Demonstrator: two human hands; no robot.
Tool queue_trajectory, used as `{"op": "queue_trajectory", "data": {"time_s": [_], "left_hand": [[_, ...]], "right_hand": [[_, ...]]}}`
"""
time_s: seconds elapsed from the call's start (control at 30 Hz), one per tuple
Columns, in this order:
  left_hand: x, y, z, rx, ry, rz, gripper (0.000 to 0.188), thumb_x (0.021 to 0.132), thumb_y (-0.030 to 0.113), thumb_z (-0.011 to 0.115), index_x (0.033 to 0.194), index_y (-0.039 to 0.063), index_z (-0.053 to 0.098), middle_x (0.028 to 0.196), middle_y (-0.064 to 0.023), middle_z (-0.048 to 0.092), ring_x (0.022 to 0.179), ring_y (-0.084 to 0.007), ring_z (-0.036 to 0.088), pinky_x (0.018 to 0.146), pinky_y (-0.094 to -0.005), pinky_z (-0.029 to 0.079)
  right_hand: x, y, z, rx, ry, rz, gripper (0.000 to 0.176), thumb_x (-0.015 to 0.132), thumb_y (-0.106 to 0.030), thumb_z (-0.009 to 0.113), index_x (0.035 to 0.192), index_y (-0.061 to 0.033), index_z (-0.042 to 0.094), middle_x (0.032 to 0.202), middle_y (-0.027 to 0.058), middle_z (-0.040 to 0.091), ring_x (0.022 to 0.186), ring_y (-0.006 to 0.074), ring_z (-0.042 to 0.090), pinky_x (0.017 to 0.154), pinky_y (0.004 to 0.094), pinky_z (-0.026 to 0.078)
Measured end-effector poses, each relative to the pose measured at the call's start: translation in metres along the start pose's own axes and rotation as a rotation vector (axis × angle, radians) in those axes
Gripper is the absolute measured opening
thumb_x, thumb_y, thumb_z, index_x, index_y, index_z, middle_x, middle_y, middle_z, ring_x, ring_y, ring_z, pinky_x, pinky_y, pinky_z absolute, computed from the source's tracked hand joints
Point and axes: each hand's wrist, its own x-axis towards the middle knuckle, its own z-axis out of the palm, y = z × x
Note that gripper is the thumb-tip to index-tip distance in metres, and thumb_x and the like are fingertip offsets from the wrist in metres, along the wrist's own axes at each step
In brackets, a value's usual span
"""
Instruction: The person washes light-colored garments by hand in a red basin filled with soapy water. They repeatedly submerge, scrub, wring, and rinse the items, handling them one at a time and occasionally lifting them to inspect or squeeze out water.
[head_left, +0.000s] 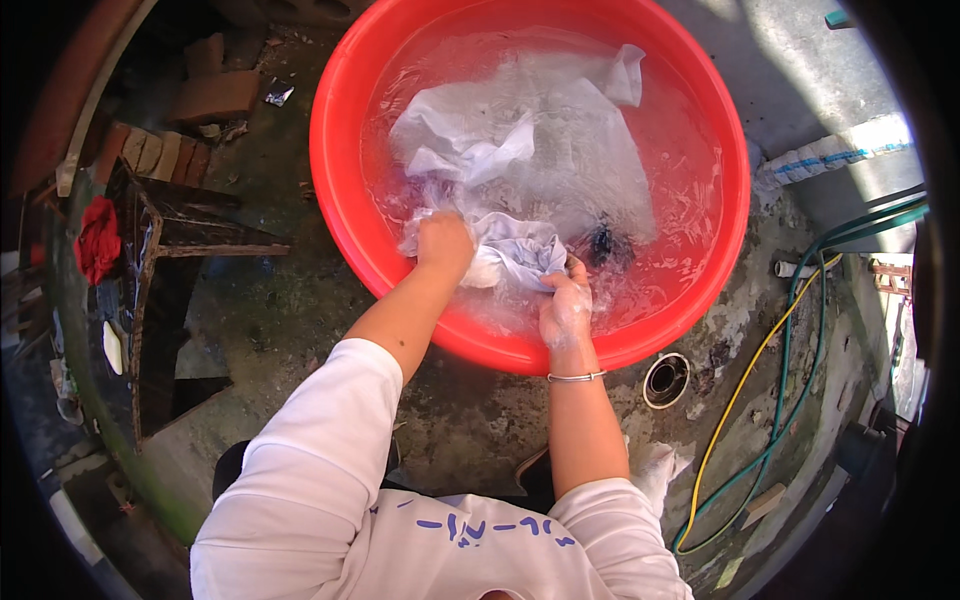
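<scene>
A large red plastic basin (529, 358) holds water and wet cloth. My left hand (444, 244) is closed on the bunched left part of a pale cloth (517, 244) near the basin's near side; its fingertips are hidden. At the right end of that cloth, my right hand (568, 304) pinches it between thumb and fingers, and wet suds coat the skin. Beyond both hands a broad white cloth (555, 135) lies spread in the water, partly under the surface. A dark patch (609, 244) shows in the water right of the held cloth.
Left of the basin stand a worn wooden frame (150, 225), a red cloth (97, 240) and stacked bricks (161, 154). At the right are a round floor drain or pipe opening (666, 381), a yellow hose (742, 382) and green hoses (784, 360) along the stained concrete.
</scene>
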Motion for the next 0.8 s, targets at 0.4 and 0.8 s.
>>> {"op": "queue_trajectory", "data": {"time_s": [0.4,0.8], "left_hand": [[-0.003,0.007,-0.064,-2.044,-0.693,-0.243,0.033,0.086,0.024,0.049,0.108,0.0,0.049,0.096,-0.0085,0.058,0.082,-0.0182,0.058,0.074,-0.0315,0.048],[-0.019,0.016,-0.032,-0.893,-0.101,0.039,0.046,0.073,0.021,0.057,0.117,0.014,0.046,0.111,-0.0152,0.045,0.099,-0.033,0.048,0.082,-0.042,0.04]], "right_hand": [[-0.036,-0.032,0.017,0.317,-0.422,-0.156,0.033,0.067,0.005,0.045,0.099,-0.0013,0.046,0.115,0.0164,0.048,0.107,0.0262,0.047,0.098,0.0382,0.033],[-0.021,0.005,0.001,0.359,-0.153,0.275,0.057,0.084,-0.047,0.046,0.124,-0.0091,0.035,0.116,0.0081,0.048,0.105,0.0268,0.047,0.089,0.0502,0.036]]}}
